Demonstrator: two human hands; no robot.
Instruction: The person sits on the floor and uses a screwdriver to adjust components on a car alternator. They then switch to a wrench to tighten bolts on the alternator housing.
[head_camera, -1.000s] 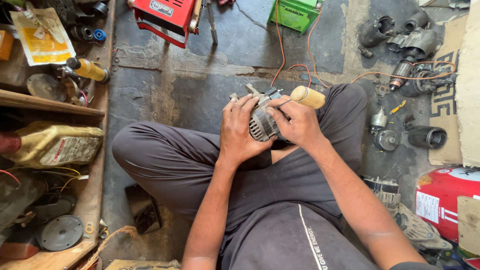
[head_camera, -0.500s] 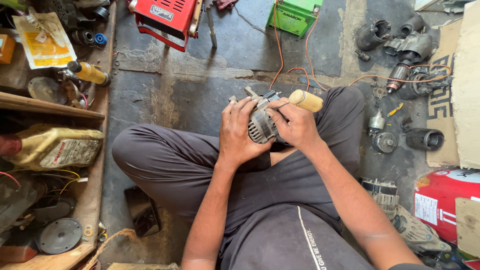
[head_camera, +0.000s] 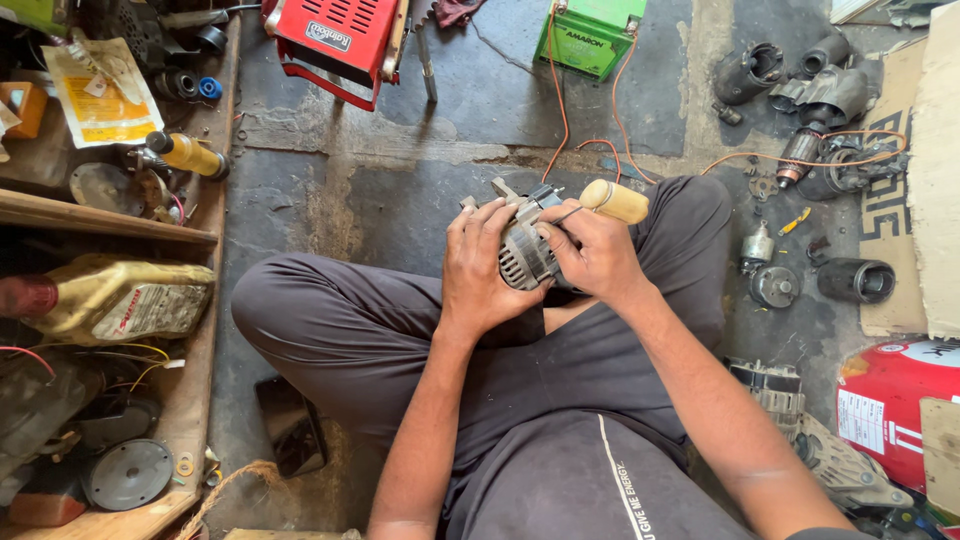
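I sit cross-legged on a concrete floor. My left hand grips a grey ribbed alternator held above my lap. My right hand is closed around a tool with a pale wooden handle, its metal end pressed against the alternator; the tip is hidden behind my fingers. Both hands touch the alternator from opposite sides.
A red machine and a green battery with orange wires stand ahead. Dismantled motor housings lie at the right, with a red canister nearer. At the left, wooden shelves hold bottles, a yellow oil jug and discs.
Both hands and the alternator stay in nearly the same place; the right hand with the wooden-handled tool shifts only slightly.
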